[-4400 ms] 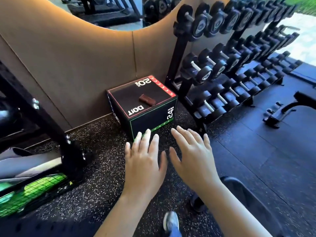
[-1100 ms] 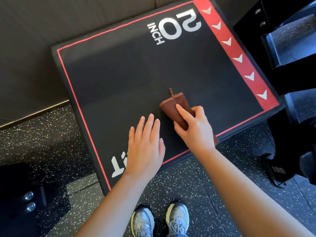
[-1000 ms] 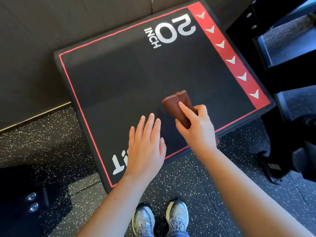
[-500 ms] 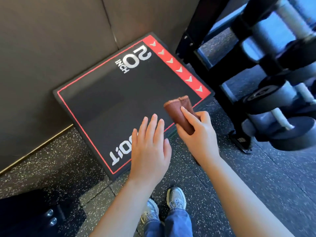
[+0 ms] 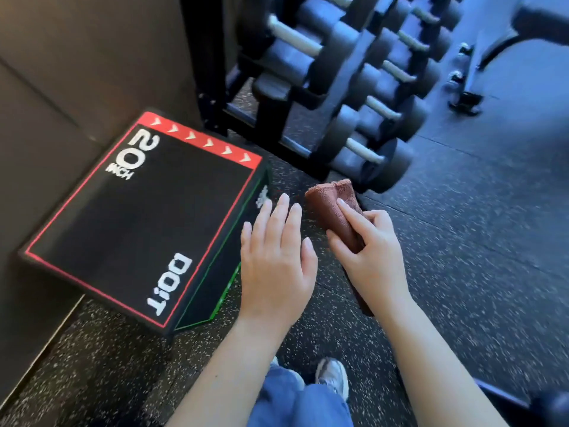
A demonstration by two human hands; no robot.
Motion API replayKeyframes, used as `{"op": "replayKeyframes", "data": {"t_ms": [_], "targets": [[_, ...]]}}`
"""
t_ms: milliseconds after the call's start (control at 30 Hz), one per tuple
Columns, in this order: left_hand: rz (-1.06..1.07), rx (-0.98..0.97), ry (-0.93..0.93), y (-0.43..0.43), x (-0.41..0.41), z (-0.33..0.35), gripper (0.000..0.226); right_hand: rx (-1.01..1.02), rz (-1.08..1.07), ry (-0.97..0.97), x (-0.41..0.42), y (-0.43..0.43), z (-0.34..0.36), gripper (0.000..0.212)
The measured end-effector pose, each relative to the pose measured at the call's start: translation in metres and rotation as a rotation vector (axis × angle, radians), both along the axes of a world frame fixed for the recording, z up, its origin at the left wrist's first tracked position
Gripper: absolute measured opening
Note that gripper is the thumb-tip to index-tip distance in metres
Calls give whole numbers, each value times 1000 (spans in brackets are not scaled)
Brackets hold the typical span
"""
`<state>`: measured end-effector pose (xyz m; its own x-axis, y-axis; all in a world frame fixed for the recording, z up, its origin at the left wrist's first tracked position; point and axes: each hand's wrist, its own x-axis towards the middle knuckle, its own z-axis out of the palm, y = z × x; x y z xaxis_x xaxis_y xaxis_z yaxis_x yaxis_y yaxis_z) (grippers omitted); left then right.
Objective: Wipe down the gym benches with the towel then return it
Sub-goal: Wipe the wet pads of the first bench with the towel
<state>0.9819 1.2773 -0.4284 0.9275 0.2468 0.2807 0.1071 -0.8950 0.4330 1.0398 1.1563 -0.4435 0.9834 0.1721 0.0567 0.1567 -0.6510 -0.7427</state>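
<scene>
My right hand [image 5: 372, 254] grips a folded brown towel [image 5: 334, 208], held in the air over the speckled floor, its far end poking out past my fingers. Beside it on the left hovers my left hand [image 5: 277, 260], flat and holding nothing, its fingers straight. A black plyo box [image 5: 138, 217] with red trim and "20 INCH" lettering stands to the left against the wall; nothing lies on its top. Part of a bench frame [image 5: 480, 50] shows at the far upper right, blurred.
A dumbbell rack [image 5: 348, 87] full of dark dumbbells stands right behind the towel. The brown wall [image 5: 77, 57] closes off the left. Speckled rubber floor [image 5: 477, 241] opens to the right. My legs and one shoe [image 5: 334, 377] are below.
My right hand has lifted the towel off the box top and carried it right, clear of the box. The view has swung right toward the rack; my left hand stayed alongside.
</scene>
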Motion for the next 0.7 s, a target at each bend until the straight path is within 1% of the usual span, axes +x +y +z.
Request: {"op": "replayKeyframes", "data": {"t_ms": [167, 367, 500, 600, 700], "targets": [[-163, -2, -5, -74, -15, 10, 46, -24, -151, 8, -38, -84, 19, 50], [-366, 41, 11, -176, -53, 28, 44, -35, -326, 40, -105, -193, 39, 50], [-462, 22, 40, -253, -84, 51, 43, -70, -436, 33, -155, -268, 63, 50], [-555, -6, 35, -311, -111, 72, 37, -129, -559, 27, -196, -320, 83, 49], [-661, -14, 19, -357, -135, 88, 37, -116, -676, 17, -233, -363, 101, 48]]}}
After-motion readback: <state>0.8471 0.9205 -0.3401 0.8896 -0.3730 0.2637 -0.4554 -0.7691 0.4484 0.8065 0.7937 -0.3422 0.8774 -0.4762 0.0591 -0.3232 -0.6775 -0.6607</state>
